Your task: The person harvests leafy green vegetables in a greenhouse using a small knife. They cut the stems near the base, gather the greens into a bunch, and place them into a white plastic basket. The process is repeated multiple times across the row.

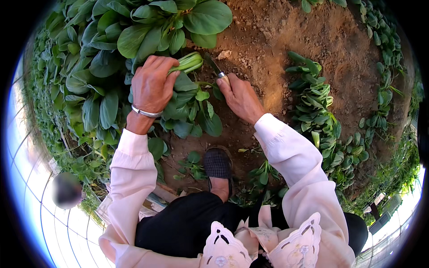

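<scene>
My left hand (154,83), with a silver bracelet at the wrist, is closed around a head of bok choy (190,62). Its pale green stalk base points right, toward the knife. In my right hand (244,97) is a knife (212,64) with a light handle, a shiny metal collar and a dark blade. The blade tip is close beside the stalk base; whether they touch I cannot tell. Broad green leaves (182,110) spread below my left hand. Standing bok choy plants (157,30) crowd above and to the left of it.
Brown soil (268,43) lies beyond the knife, with a dry leaf (224,54) on it. A row of bok choy heads (313,97) lies on the soil to the right. My shoe (218,163) stands among small plants (192,165). Netting or mesh (47,221) borders the left.
</scene>
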{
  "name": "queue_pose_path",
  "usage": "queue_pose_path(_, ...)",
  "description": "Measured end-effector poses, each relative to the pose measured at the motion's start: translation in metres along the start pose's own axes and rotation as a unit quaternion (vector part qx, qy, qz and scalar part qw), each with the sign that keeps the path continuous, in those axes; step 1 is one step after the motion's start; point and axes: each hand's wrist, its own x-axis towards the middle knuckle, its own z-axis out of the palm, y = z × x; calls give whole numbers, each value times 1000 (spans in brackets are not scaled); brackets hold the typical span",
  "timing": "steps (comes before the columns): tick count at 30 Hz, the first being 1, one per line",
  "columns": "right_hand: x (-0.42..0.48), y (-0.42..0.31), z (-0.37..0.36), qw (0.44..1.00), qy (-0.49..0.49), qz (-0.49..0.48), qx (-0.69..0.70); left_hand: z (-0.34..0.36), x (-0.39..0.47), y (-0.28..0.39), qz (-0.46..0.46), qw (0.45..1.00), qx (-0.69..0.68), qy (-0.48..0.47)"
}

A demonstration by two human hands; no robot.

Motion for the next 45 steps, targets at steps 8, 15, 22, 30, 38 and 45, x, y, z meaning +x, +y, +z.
queue_pose_path(8, 4, -2, 1, 997, -40, 3, -70, 0, -3, -3, -16, 999, -24, 18)
queue_pose_path(15, -33, 36, -25, 975, -15, 79, 209, -42, -1, -12, -244, 863, -438, 61)
queue_pose_path(22, -31, -58, -82, 898, 3, -93, 430, 2, -29, -20, -232, 510, -826, -59)
queue_pose_path(30, -38, -21, -96, 831, 0, -8, 557, -20, -12, 38, -213, 803, -557, -15)
queue_pose_path(38, -61, -64, -84, 929, 76, -86, 351, -44, 8, 97, -44, 914, -389, -108)
queue_pose_path(45, -52, -41, -94, 909, 160, -56, 381, -38, 3, 55, -173, 716, -673, -60)
